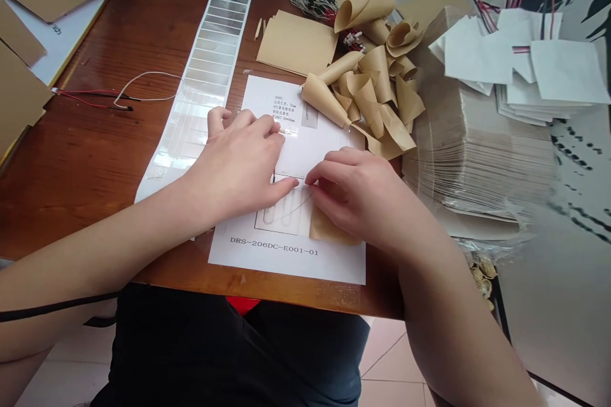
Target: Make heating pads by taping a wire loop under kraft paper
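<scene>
My left hand (236, 162) rests flat on a white printed sheet (286, 261), its fingertips near a small foil strip and its thumb reaching toward a thin clear-filmed heater pad (284, 210) with a looped trace. My right hand (358, 197) sits at the pad's upper right edge, its fingertips close together beside a fine wire. A piece of brown kraft backing (329, 227) lies under that hand. I cannot tell whether those fingers pinch the wire or the film edge.
A long strip of silvery labels (205, 70) runs along the wooden table (95, 184) left of the sheet. Curled kraft paper peels (367, 82) heap up behind it. A film-wrapped stack of pads (477, 152) stands right, with wired white squares (525, 57) on top. A red-and-black wire (100, 97) lies left.
</scene>
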A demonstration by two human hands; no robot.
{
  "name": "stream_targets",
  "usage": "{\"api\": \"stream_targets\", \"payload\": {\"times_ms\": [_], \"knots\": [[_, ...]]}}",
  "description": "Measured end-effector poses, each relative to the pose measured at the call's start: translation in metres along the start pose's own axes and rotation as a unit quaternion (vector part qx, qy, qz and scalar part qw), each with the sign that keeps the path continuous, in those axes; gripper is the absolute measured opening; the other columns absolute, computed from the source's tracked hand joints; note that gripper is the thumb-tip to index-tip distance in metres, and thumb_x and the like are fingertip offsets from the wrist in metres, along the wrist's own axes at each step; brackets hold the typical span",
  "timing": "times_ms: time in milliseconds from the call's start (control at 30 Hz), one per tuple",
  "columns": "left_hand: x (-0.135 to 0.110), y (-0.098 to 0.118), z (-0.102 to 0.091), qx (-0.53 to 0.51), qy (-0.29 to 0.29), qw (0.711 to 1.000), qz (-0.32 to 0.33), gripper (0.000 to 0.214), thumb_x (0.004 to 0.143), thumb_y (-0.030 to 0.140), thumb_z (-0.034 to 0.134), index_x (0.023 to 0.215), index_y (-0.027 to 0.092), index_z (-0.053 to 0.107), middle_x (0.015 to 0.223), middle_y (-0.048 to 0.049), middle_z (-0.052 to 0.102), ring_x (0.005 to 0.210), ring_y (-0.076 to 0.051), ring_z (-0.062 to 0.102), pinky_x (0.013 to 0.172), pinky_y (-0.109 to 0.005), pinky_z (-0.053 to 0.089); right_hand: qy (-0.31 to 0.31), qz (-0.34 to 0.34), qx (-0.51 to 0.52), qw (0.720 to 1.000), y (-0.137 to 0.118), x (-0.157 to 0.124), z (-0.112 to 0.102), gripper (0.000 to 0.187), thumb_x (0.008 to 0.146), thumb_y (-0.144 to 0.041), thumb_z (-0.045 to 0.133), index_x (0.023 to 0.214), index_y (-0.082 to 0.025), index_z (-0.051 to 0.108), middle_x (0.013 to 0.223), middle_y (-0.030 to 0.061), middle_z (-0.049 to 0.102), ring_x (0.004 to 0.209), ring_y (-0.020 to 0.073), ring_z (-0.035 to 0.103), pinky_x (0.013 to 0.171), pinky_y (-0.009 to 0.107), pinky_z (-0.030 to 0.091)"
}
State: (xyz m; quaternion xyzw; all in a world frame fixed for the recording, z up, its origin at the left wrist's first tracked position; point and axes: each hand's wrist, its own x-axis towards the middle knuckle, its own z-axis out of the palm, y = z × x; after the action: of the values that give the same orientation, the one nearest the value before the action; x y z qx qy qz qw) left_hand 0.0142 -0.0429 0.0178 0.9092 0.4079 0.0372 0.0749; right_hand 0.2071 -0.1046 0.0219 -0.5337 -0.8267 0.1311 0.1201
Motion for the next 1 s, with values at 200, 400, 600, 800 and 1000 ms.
{"api": "stream_targets", "payload": {"times_ms": [200, 400, 600, 800, 1000], "knots": [[0.001, 0.002, 0.000, -0.003, 0.003, 1.000, -0.005, 0.050, 0.086, 0.053, 0.064, 0.115, 0.013, 0.072, 0.133, -0.0156, 0.065, 0.122, -0.039, 0.053, 0.108, -0.059, 0.027, 0.010, 0.016, 0.051, 0.999, 0.001, -0.002, -0.006, 0.021, 0.083, -0.007, 0.054, 0.093, -0.014, 0.070, 0.083, 0.0069, 0.070, 0.075, 0.0197, 0.063, 0.068, 0.031, 0.047], [0.002, 0.002, 0.001, -0.037, 0.003, 0.999, -0.023, 0.049, 0.083, 0.052, 0.068, 0.115, 0.015, 0.072, 0.131, -0.0147, 0.066, 0.121, -0.038, 0.053, 0.107, -0.058, 0.027, 0.000, 0.049, 0.040, 0.998, 0.004, -0.005, -0.011, 0.015, 0.083, -0.011, 0.056, 0.082, -0.018, 0.068, 0.077, 0.0059, 0.068, 0.075, 0.0203, 0.063, 0.066, 0.032, 0.048], [0.001, 0.003, 0.000, -0.045, 0.001, 0.999, -0.031, 0.046, 0.083, 0.050, 0.069, 0.115, 0.017, 0.073, 0.130, -0.0135, 0.066, 0.121, -0.037, 0.053, 0.107, -0.057, 0.026, -0.020, 0.068, 0.086, 0.994, -0.002, -0.004, -0.016, 0.014, 0.086, -0.016, 0.055, 0.074, -0.020, 0.062, 0.075, 0.0041, 0.064, 0.067, 0.0166, 0.056, 0.060, 0.030, 0.043], [0.001, 0.003, -0.001, -0.044, -0.008, 0.998, -0.033, 0.049, 0.083, 0.053, 0.069, 0.116, 0.016, 0.072, 0.132, -0.0139, 0.065, 0.123, -0.038, 0.052, 0.109, -0.058, 0.024, -0.045, 0.125, 0.154, 0.979, -0.008, -0.004, -0.020, 0.013, 0.089, -0.025, 0.058, 0.078, -0.020, 0.064, 0.075, 0.0027, 0.068, 0.071, 0.0178, 0.058, 0.063, 0.031, 0.042], [0.000, 0.004, -0.003, -0.040, -0.012, 0.999, -0.033, 0.048, 0.084, 0.050, 0.068, 0.116, 0.014, 0.072, 0.133, -0.0155, 0.065, 0.124, -0.038, 0.052, 0.109, -0.059, 0.026, -0.037, 0.207, 0.291, 0.933, -0.009, -0.001, -0.007, 0.009, 0.090, -0.026, 0.058, 0.084, -0.021, 0.063, 0.077, 0.0039, 0.075, 0.073, 0.0191, 0.067, 0.065, 0.031, 0.047]]}}
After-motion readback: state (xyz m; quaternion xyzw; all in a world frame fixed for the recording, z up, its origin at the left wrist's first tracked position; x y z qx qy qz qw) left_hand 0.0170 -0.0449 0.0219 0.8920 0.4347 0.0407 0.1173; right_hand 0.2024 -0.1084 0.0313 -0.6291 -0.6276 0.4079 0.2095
